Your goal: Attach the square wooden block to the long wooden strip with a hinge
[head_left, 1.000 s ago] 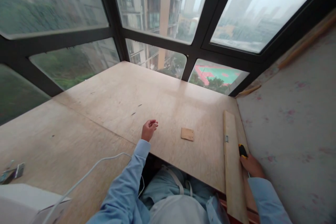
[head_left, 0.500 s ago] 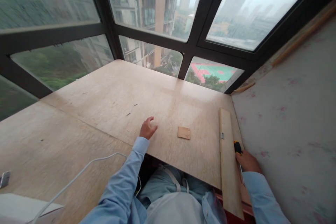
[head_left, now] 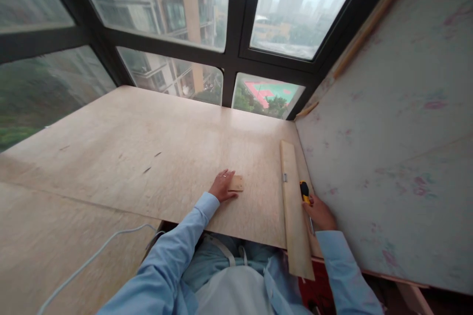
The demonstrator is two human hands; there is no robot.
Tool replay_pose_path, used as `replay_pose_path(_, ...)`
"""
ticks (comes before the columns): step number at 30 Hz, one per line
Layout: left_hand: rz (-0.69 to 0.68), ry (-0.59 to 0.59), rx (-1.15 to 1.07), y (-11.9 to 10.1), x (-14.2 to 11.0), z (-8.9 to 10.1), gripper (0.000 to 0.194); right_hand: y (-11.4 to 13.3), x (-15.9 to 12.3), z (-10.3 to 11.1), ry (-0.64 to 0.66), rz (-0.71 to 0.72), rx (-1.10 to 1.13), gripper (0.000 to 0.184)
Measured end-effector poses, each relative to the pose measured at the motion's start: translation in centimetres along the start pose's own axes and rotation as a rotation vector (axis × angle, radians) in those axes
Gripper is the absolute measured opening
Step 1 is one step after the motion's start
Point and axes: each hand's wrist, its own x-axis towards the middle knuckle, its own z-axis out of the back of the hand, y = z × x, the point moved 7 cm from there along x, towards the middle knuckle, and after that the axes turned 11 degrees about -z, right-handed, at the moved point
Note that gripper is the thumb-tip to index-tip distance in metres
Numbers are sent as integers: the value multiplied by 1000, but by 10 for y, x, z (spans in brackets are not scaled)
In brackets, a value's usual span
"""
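Observation:
My left hand (head_left: 222,188) is over the left part of a small square wooden piece (head_left: 237,183) with small holes. Its thumb and fingers are apart on either side of the piece; whether they press on it I cannot tell. Against the wall side, my right hand (head_left: 320,213) is closed around a screwdriver (head_left: 304,191) with a black and yellow handle. The metal shaft points back toward my body. Just left of that hand lies a long wooden board (head_left: 294,221), a small metal fitting (head_left: 285,177) on its left edge.
Plywood sheets (head_left: 192,142) form the surface, with a seam at the left. Two dark slivers (head_left: 147,170) lie on it. A white cable (head_left: 99,251) curves across the lower left. Dark-framed windows (head_left: 227,78) stand behind, a papered wall (head_left: 391,147) at the right.
My left hand has moved right, onto the small wooden piece. My right hand still holds the screwdriver beside the board. The view has swung to the right.

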Motion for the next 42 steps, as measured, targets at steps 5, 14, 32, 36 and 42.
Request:
replay_pose_path(5, -10, -18, 37, 3, 10, -1, 75, -10, -2, 2, -57, 20, 121, 40)
replay_pose_path(14, -72, -99, -63, -43, 55, -23, 75, 38, -1, 17, -168, 462, 338, 43)
replay_pose_path(32, -37, 7, -192, -70, 114, -91, 85, 100, 46, -9, 46, 525, 55, 69)
replay_pose_path(36, -55, -11, -210, -61, 112, -96, 82, 111, 51, -9, 69, 463, -29, 71)
replay_pose_path(42, -61, -59, -167, -47, 103, -103, 76, 122, 60, -12, 176, 402, -136, 75)
